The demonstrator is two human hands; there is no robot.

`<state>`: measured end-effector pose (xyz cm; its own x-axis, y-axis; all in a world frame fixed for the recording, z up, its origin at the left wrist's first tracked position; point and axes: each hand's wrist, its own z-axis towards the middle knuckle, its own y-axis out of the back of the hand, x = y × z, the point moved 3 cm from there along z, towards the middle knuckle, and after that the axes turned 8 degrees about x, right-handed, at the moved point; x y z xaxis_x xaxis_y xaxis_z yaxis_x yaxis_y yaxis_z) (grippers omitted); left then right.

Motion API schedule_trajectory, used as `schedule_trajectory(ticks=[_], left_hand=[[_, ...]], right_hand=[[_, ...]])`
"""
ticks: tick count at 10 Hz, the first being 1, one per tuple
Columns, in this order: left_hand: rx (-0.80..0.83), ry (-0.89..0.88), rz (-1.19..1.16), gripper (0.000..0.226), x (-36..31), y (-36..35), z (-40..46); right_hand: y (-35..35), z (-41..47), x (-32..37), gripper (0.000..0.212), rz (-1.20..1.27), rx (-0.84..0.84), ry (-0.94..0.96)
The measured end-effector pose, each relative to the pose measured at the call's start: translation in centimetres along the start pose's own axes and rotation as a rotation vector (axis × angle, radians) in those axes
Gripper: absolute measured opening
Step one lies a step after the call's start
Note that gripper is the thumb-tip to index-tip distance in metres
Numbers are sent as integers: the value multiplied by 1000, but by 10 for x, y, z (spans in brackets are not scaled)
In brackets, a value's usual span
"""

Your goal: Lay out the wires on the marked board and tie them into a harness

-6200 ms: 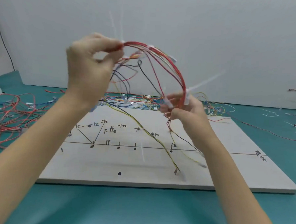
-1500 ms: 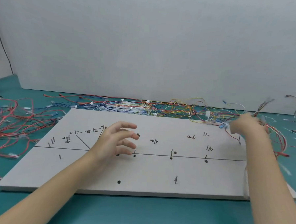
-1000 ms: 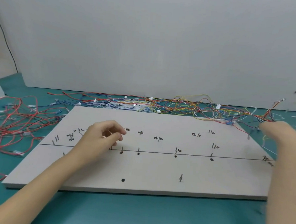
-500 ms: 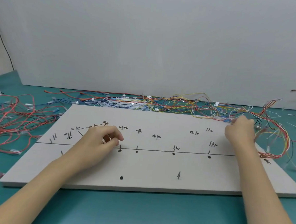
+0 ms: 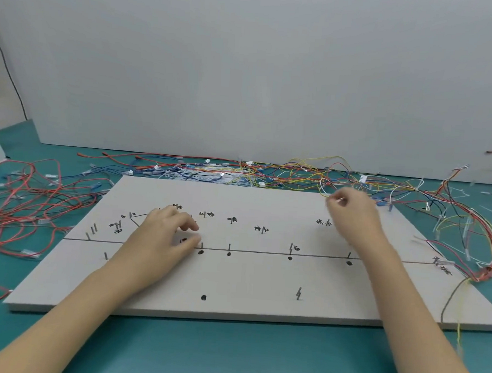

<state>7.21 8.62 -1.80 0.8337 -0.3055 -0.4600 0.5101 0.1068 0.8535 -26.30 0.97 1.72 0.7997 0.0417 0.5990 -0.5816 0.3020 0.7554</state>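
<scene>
The pale flat rectangular marked board [image 5: 263, 272] lies square on the teal desk [image 5: 230, 353], bare of wire, its long black baseline, dots and handwritten labels all readable. The supply sits off it: a tangled heap of thin yellow, red, blue and white loose wires [image 5: 282, 177] runs along the board's 12 o'clock edge, and a bundled loop of mostly red wires with white ties [image 5: 475, 244] rests at the 3 o'clock corner, one dark and one yellow strand trailing over the board's near right edge.

The step in hand looks like picking one wire to start a fresh layout. To do it well, I would draw out a single strand by its connector, not its middle, so the heap does not follow, then check its colour against the label before setting it on the line.

The right hand [image 5: 351, 212] reaches toward 1 o'clock, blurred, its fingers curled with thumb and forefinger meeting near a yellow loop; whether they actually pinch a strand I cannot tell. The left hand [image 5: 165, 233] rests on the board near 9 o'clock beside the drawn triangle, fingers loosely bent, gripping nothing, steadying the board.

Loose red wires [image 5: 24, 214] sprawl over the desk at 9 o'clock.
</scene>
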Motion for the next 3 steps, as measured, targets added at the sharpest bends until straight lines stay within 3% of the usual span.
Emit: schedule_trajectory(ticks=[1,2,3], left_hand=[[29,51,15,4,2,-5,3],[-36,125,2,13,2,-3,1],[-99,277,279,33,3,-1,-1]], right_hand=[[-29,-21,10,11,-118,278,50],[-42,-34,19,14,-249,362,113],[-45,-39,20,31,-262,428,112]])
